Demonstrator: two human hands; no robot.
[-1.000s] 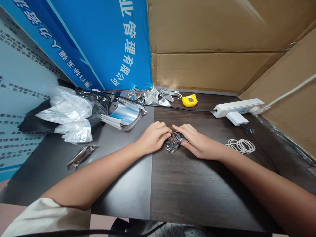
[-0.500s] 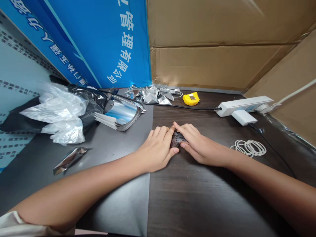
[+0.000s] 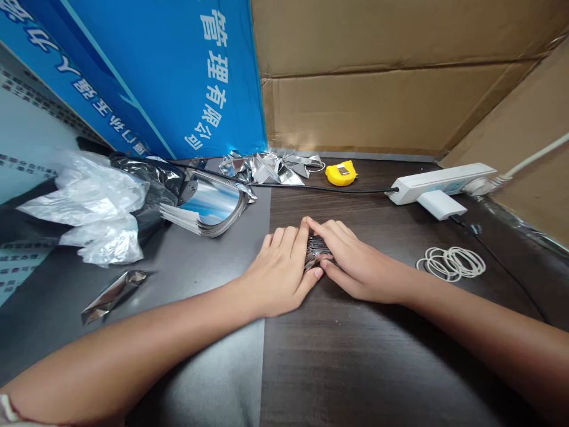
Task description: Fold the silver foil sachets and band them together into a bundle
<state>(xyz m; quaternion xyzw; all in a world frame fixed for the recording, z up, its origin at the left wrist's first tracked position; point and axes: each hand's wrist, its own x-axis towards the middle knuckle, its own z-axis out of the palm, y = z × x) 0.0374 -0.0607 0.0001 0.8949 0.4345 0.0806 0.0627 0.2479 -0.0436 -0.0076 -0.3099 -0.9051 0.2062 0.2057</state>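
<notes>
A small stack of silver foil pouches [image 3: 315,252] lies on the dark wooden table [image 3: 355,356], pressed between both hands. My left hand [image 3: 280,270] cups its left side, fingers together against the stack and thumb at the near edge. My right hand [image 3: 355,261] covers the right side, fingers closed over the top. Only a narrow strip of the stack shows between them.
A curved pile of foil pouches [image 3: 208,207] and crumpled plastic bags [image 3: 93,207] sit at the left. One loose pouch [image 3: 111,295] lies nearer. Foil scraps [image 3: 267,169], a yellow tape measure [image 3: 340,173], a white power strip [image 3: 440,184] and white rubber bands [image 3: 451,262] lie behind and right. Cardboard walls surround.
The fanned-out pouches have been squeezed into a tight stack. My left hand has slid right against it, and both hands now close it in from either side.
</notes>
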